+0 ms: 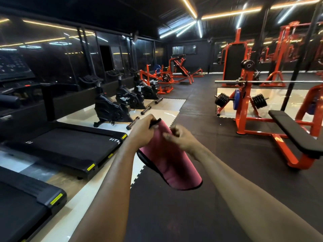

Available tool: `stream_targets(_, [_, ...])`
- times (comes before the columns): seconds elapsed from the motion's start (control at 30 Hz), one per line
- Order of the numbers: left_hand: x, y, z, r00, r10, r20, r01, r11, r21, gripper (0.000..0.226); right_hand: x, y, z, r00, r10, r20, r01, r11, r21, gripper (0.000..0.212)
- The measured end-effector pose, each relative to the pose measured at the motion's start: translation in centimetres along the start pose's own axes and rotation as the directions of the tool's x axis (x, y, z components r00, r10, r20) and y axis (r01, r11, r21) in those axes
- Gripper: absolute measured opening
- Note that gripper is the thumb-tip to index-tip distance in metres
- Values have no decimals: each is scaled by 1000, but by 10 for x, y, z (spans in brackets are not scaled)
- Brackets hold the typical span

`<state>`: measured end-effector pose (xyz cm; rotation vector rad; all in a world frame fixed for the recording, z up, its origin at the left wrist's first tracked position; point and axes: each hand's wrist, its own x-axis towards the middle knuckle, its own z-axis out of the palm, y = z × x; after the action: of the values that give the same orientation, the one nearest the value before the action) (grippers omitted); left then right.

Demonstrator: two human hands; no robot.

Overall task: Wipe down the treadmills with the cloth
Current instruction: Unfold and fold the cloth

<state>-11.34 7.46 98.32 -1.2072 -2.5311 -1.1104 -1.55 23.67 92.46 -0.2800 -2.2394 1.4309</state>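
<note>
A pink cloth with a dark edge (167, 159) hangs in front of me over the black floor mat. My left hand (141, 131) grips its top corner. My right hand (178, 138) is at the cloth's right edge with fingers curled; it is blurred, and whether it holds the cloth is unclear. To the left stand two black treadmills: one (70, 147) with its belt and rear end in full view, and a nearer one (26, 203) at the bottom left. Neither hand touches a treadmill.
Black exercise bikes (111, 109) stand in a row beyond the treadmills on a pale floor. An orange bench-press rack (244, 105) with a barbell and a black bench (295, 130) sits to the right. Black mat flooring (201, 105) runs between them. More orange machines fill the back.
</note>
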Motion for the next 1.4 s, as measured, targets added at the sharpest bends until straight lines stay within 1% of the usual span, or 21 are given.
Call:
stream_targets(0.03, [1,2,-1,999,-10,-38,10,1000,0,16,-5,12,-3,991,63,121,-53,995,-87,21])
stream_targets(0.07, [2,5,-2,997,-25,-71,25,1000,-6,22,-12,22,-5,973,126,193,-90,979,-181,13])
stream_targets(0.13, [5,4,-5,989,-74,-129,70,997,-35,29,-22,40,-11,960,211,184,-153,946,-286,12])
stream_targets(0.23, [3,-9,-9,971,-149,-189,131,986,-106,17,-24,56,-23,956,254,148,-202,933,-297,43])
stream_targets(0.27, [0,-15,-10,964,-161,-213,143,985,-97,17,-22,58,-27,951,270,150,-222,935,-277,44])
stream_targets(0.3, [-3,-21,-11,956,-161,-245,149,987,-67,25,-21,59,-31,946,291,143,-249,935,-252,39])
stream_targets(0.37, [-9,-32,-12,927,-157,-340,149,988,-50,33,-18,64,-34,945,316,83,-288,927,-241,30])
stream_targets(0.5, [-11,-47,-12,873,-155,-463,127,988,-91,17,-9,68,-29,907,412,-83,-420,878,-231,27])
stream_targets(0.57, [-12,-52,-13,861,-157,-483,125,987,-99,16,-4,66,-25,876,445,-185,-473,869,-149,27])
stream_targets(0.7, [-12,-59,-17,837,-184,-514,134,982,-134,16,9,62,-25,845,344,-409,-360,932,40,21])
stream_targets(0.83, [-12,-67,-27,805,-211,-555,135,975,-174,16,13,41,-27,858,292,-423,-190,944,269,22])
stream_targets(0.93, [-15,-68,-30,747,-249,-617,93,957,-273,17,11,30,-27,849,163,-502,-69,977,201,28])
stream_targets(0.97, [-17,-65,-30,727,-256,-637,66,950,-306,17,11,29,-25,859,131,-495,-55,985,165,28])
stream_targets(1.0, [-18,-61,-29,720,-249,-648,32,944,-327,18,10,29,-20,883,116,-454,-59,989,138,27])
stream_targets(1.07, [-20,-50,-26,751,-205,-628,-27,940,-339,15,9,30,-5,940,150,-305,-103,981,166,29])
stream_targets(1.13, [-21,-38,-22,804,-135,-578,-69,946,-316,13,4,32,12,975,200,-95,-180,965,190,39])
stream_targets(1.17, [-20,-34,-19,829,-101,-550,-85,950,-302,14,-1,32,21,974,223,31,-225,961,162,45])
stream_targets(1.23, [-19,-29,-18,863,-66,-502,-92,954,-284,14,-14,33,38,916,302,265,-331,941,73,66])
stream_targets(1.3, [-17,-27,-20,867,-56,-496,-96,956,-277,12,-26,37,52,813,368,452,-411,912,-5,94])
stream_targets(1.33, [-16,-25,-23,862,-51,-504,-100,958,-268,10,-31,38,58,755,396,523,-445,895,-35,103])
stream_targets(1.4, [-17,-22,-31,852,-23,-524,-112,968,-223,8,-38,42,70,640,426,640,-514,856,-55,107])
